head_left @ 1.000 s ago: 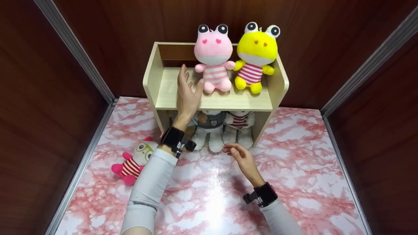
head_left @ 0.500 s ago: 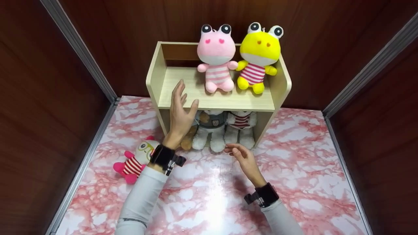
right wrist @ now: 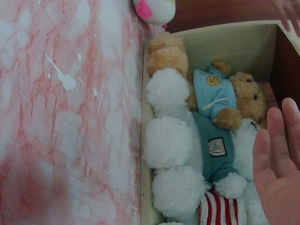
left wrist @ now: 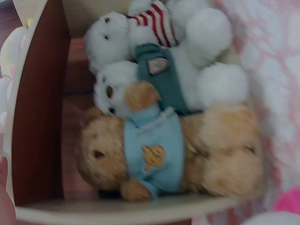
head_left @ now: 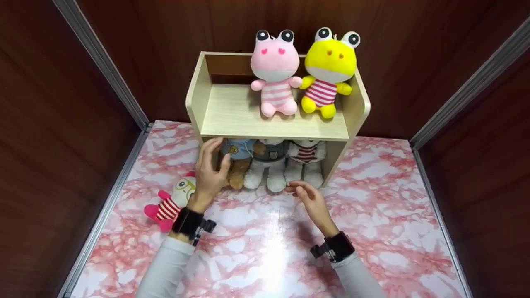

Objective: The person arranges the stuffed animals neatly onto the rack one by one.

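Observation:
My left hand (head_left: 210,176), holding nothing, hovers before the lower left of the wooden shelf (head_left: 232,130), fingers loosely bent and thumb apart. Just beside and behind it, a plush toy (head_left: 169,208) with pink limbs and a red-striped body lies on the floor, partly hidden by the left hand and wrist. My right hand (head_left: 312,205) hangs with relaxed fingers before the lower compartment and grips nothing. Inside that compartment sit a brown teddy bear (left wrist: 154,150) in a blue top, a white bear (left wrist: 161,77) in a green-grey top and a white bear (left wrist: 154,23) in red stripes.
On the upper shelf sit a pink frog plush (head_left: 275,66) and, to its right, a yellow frog plush (head_left: 329,68). The marbled pink floor (head_left: 385,194) surrounds the shelf. Dark wood-look walls (head_left: 165,37) enclose it at the back and sides.
My left hand has drawn away from beside the pink frog plush, moving down and left to the lower compartment's front. My right hand has stayed almost still.

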A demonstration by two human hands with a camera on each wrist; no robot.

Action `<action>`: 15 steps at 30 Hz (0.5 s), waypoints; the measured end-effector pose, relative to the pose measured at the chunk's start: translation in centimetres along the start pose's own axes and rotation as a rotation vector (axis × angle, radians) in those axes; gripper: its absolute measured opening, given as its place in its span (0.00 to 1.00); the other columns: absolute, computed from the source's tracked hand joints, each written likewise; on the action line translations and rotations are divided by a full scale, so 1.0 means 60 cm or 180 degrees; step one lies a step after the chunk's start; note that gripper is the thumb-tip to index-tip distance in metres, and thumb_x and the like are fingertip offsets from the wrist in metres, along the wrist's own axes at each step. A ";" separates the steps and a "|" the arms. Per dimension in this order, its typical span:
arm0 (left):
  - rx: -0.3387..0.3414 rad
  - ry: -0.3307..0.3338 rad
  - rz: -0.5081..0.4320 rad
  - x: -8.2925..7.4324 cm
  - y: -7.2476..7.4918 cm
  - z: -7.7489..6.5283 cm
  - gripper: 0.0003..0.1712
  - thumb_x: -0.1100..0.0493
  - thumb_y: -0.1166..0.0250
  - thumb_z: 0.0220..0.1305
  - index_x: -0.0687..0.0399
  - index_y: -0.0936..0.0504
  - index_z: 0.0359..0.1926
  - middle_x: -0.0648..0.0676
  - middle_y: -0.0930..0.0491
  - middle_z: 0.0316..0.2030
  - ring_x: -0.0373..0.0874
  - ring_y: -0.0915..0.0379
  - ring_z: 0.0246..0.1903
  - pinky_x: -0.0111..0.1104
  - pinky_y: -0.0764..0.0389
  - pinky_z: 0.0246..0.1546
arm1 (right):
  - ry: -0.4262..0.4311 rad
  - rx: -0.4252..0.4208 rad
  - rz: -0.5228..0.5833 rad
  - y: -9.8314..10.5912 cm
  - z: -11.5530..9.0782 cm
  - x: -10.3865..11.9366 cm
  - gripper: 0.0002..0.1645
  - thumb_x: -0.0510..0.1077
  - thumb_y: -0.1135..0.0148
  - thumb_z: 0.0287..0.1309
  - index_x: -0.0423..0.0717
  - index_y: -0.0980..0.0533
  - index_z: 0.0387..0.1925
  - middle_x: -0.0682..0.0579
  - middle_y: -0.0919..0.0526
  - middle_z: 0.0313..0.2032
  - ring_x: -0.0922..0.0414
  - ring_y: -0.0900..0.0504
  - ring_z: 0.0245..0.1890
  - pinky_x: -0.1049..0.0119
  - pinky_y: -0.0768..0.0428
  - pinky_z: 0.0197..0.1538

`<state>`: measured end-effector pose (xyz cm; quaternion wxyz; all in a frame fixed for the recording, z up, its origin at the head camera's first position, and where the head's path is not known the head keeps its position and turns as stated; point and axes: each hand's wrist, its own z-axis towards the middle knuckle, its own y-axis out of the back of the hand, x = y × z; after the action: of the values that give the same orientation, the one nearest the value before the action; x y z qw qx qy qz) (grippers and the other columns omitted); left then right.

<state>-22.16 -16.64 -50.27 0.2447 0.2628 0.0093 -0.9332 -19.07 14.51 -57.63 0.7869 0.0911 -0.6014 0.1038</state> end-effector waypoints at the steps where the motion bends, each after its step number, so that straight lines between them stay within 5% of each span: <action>1: -0.0008 0.0046 0.0027 0.004 0.009 -0.007 0.25 0.72 0.31 0.61 0.69 0.23 0.60 0.66 0.21 0.57 0.55 0.25 0.57 0.36 0.25 0.62 | -0.0002 -0.0003 0.0001 0.000 0.000 0.001 0.18 0.36 0.52 0.78 0.32 0.23 0.59 0.34 0.14 0.48 0.52 0.16 0.50 0.63 0.22 0.58; 9: 0.0041 0.0901 0.0493 0.036 0.089 -0.046 0.24 0.68 0.31 0.64 0.66 0.22 0.60 0.62 0.25 0.60 0.54 0.27 0.60 0.42 0.24 0.62 | -0.0005 0.0019 -0.0008 -0.002 0.000 0.001 0.18 0.35 0.53 0.79 0.31 0.22 0.59 0.34 0.14 0.48 0.51 0.15 0.51 0.61 0.21 0.58; 15: 0.0562 0.1536 0.1059 0.069 0.144 -0.063 0.32 0.57 0.29 0.67 0.69 0.27 0.65 0.68 0.30 0.63 0.61 0.34 0.65 0.51 0.34 0.68 | 0.0001 0.0018 -0.0011 -0.002 0.000 0.001 0.18 0.36 0.52 0.79 0.31 0.22 0.59 0.33 0.14 0.48 0.49 0.15 0.50 0.62 0.21 0.58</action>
<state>-19.39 -25.54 -54.60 0.3611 0.4951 -0.0572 -0.7882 -19.03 14.39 -57.55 0.7869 0.0943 -0.6009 0.1041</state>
